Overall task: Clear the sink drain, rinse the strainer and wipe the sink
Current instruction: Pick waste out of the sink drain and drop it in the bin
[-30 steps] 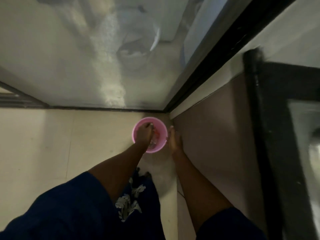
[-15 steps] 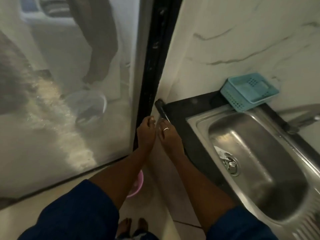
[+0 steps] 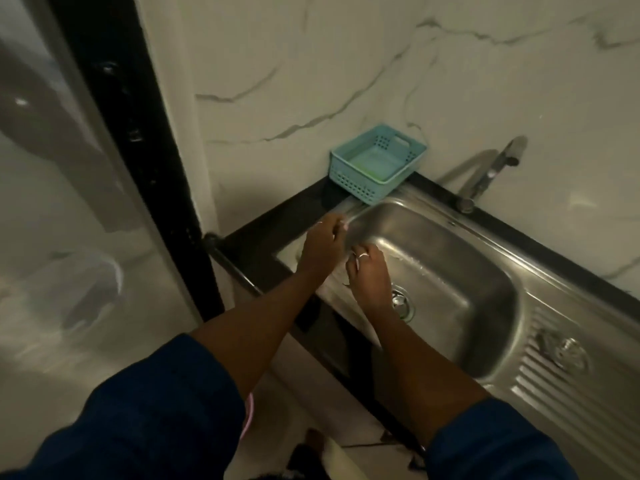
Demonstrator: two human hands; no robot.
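Head view: both hands hover over the left end of the steel sink (image 3: 450, 258). The left hand (image 3: 322, 244) has loosely bent fingers with nothing in them, and the right hand (image 3: 369, 275) has its fingers curled downward, their contents lost to blur. The drain (image 3: 403, 304) lies just beside the right wrist, and a round metal piece (image 3: 569, 355), possibly the strainer, rests on the drainboard. Judged step: about to rinse, so the next move calls for a reach to the tap (image 3: 485, 174) at the back rim.
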